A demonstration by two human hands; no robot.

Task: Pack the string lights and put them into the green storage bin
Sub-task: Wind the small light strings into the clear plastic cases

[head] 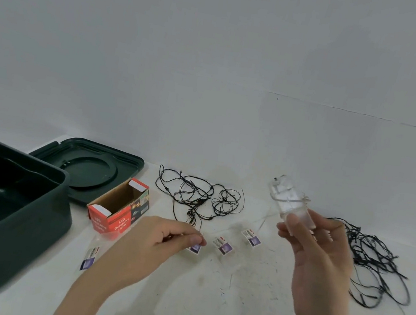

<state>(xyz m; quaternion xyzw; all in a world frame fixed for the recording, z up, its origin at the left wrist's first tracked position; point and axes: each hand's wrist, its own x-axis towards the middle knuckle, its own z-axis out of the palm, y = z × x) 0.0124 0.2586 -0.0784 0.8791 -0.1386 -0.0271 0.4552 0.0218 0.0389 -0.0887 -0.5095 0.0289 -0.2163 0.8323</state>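
Note:
My right hand (321,256) holds up a clear battery case (291,205) with thin wire wound around it, above the table at right. My left hand (157,241) pinches a fine wire that I can barely see, just over a small labelled packet (195,248). A tangle of black string lights (197,198) lies on the table behind my left hand. A second, larger black tangle (379,264) lies at the right. The green storage bin (32,220) stands open at the left, and its inside looks bare.
The bin's green lid (91,165) lies upside down behind the bin. An open red LED-lights box (119,209) sits beside it. Two more small packets (224,245) (251,237) lie mid-table, and another packet (89,258) lies near the bin. A white wall rises behind the table.

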